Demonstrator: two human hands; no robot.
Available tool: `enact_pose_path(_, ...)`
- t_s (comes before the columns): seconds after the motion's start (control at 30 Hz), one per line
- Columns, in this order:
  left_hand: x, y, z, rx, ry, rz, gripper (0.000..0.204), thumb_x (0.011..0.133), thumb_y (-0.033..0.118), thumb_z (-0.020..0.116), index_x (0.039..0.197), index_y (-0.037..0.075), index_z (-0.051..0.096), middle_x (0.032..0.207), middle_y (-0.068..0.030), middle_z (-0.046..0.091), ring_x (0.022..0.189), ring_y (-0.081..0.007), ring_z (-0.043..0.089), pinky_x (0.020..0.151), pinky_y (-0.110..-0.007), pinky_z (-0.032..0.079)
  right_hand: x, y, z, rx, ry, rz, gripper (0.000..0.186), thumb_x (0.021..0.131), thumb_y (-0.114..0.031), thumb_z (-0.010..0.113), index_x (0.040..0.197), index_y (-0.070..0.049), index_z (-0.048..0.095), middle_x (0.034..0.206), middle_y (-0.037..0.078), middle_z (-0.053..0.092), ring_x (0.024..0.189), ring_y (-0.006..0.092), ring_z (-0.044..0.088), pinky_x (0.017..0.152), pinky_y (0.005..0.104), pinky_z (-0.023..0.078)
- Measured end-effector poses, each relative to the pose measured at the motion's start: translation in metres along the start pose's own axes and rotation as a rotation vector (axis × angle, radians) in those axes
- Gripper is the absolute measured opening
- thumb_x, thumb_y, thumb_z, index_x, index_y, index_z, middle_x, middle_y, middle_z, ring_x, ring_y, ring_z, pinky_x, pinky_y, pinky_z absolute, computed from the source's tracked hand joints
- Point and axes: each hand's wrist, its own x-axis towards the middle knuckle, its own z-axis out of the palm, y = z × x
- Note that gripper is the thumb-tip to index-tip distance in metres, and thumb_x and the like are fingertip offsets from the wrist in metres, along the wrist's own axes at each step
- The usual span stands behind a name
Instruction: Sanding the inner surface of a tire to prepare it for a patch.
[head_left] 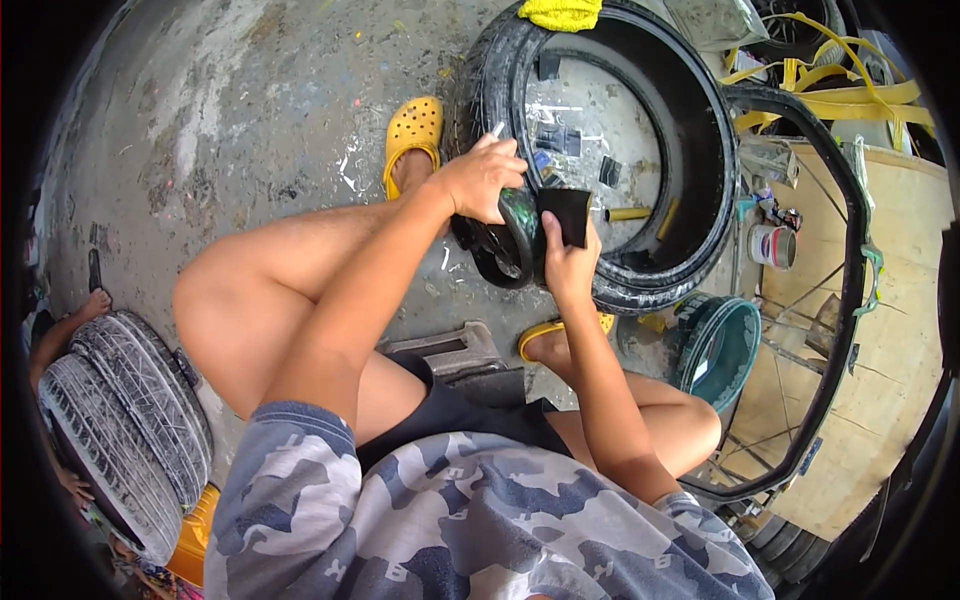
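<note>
My left hand (482,182) grips the upper rim of a glossy black ring-shaped part (513,262), which has a green glint and looks like a steering wheel. A short white stick (497,130) pokes up between its fingers. Close on the right, my right hand (573,262) pinches a curved dark sheet (568,215), like sandpaper, between thumb and fingers. Both hands are at the near left edge of a large tyre (700,190) lying on its side. Several dark scraps (558,139) lie inside the tyre's opening.
A yellow cloth (560,12) hangs over the tyre's far rim. At right are a green tub (722,355), a paint can (772,247), a black frame (855,230) and a wooden board (900,330). Tyres (105,440) stand at left near another person's arm (60,335). A grey stool (450,350) is between my legs.
</note>
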Motion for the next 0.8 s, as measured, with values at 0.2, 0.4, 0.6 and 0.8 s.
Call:
enact_pose_path(0.2,0.004,0.0,0.006,-0.048,0.021,0.002,0.035,0.051,0.034,0.078,0.069,0.008,0.063,0.093,-0.0036,0.061,0.097,-0.0263,0.05,0.089,-0.044,0.036,-0.026,0.009,-0.009,-0.054,0.037,-0.263,0.034,0.09,-0.006,0.065,0.121,0.005,0.06,0.103,0.02,0.065,0.092,0.0369,0.062,0.087,0.0413,0.048)
enact_pose_path(0.4,-0.004,-0.002,0.005,-0.011,0.042,0.012,0.036,0.052,0.039,0.077,0.069,0.009,0.067,0.09,-0.0027,0.06,0.098,-0.0245,0.05,0.091,-0.041,0.036,-0.032,0.01,-0.011,-0.018,-0.049,-0.286,0.037,0.087,-0.002,0.067,0.122,0.005,0.06,0.101,0.021,0.064,0.09,0.0377,0.061,0.083,0.0417,0.047)
enact_pose_path(0.6,-0.002,-0.001,0.008,0.012,0.093,0.01,0.039,0.052,0.04,0.078,0.073,0.008,0.068,0.092,-0.0037,0.062,0.1,-0.0249,0.051,0.09,-0.042,0.036,0.012,-0.012,0.002,-0.122,-0.024,-0.336,0.03,0.086,-0.006,0.068,0.112,0.007,0.061,0.092,0.02,0.06,0.082,0.0382,0.056,0.074,0.0437,0.045)
enact_pose_path(0.8,0.0,-0.002,0.009,-0.044,-0.019,-0.017,0.038,0.049,0.037,0.08,0.069,0.009,0.064,0.09,-0.0024,0.06,0.101,-0.0246,0.05,0.091,-0.042,0.035,-0.046,0.013,-0.024,-0.085,-0.083,-0.354,0.039,0.085,0.002,0.067,0.124,0.004,0.06,0.102,0.02,0.064,0.087,0.0361,0.063,0.08,0.0385,0.049)
